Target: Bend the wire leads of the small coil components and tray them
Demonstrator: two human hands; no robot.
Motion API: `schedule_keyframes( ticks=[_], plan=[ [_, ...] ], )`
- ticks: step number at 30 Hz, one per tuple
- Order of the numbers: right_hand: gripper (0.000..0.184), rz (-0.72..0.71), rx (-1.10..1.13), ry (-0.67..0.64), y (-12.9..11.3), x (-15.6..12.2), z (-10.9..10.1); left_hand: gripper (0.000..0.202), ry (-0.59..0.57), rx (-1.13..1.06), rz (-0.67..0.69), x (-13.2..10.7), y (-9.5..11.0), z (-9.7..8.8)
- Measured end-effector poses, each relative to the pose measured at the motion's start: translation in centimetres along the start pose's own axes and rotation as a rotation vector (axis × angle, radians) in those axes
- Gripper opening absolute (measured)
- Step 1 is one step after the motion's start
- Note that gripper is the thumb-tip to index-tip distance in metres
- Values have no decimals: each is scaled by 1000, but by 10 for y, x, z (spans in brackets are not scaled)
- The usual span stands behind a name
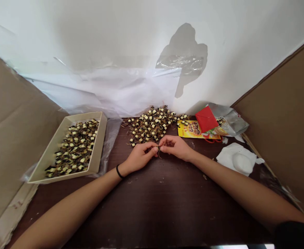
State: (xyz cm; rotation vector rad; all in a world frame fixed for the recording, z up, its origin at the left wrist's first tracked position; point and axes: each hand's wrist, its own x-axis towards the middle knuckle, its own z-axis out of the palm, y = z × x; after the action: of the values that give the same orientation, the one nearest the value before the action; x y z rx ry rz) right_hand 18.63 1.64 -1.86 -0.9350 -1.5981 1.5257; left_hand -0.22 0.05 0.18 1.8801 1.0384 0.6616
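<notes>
We sit at a dark brown wooden table [152, 207]. A shallow cream rectangular tray [99, 148] full of small wired parts stands at our left, and a loose pile of cream-and-black wired parts [152, 125] lies just beyond our hands. Our left hand [139, 157] and right hand [176, 147] meet fingertip to fingertip in front of that pile, both closed in a pinch on one tiny dark wired part [158, 148] held just above the table.

We judge the work goes best with wrists low, pinches light and close to the part's body, and its wires clear of the pile. The part seems to lie crosswise between the two pinches, with a thin lead curling toward us. It is too small for us to tell which end leads.
</notes>
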Motion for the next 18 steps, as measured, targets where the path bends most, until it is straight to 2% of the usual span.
schedule_keyframes(
  ticks=[9, 14, 18],
  plan=[
    [19, -34, -7, -33, 0, -1, 1, 28, 0, 39, 10, -1, 0, 0],
    [21, -79, 32, -59, -2, -3, 1, 28, 42, 17, -13, -1, -1, 1],
    [20, -33, 55, -38, -2, -2, 2, 28, 53, 16, -35, -1, -1, 1]
  ],
)
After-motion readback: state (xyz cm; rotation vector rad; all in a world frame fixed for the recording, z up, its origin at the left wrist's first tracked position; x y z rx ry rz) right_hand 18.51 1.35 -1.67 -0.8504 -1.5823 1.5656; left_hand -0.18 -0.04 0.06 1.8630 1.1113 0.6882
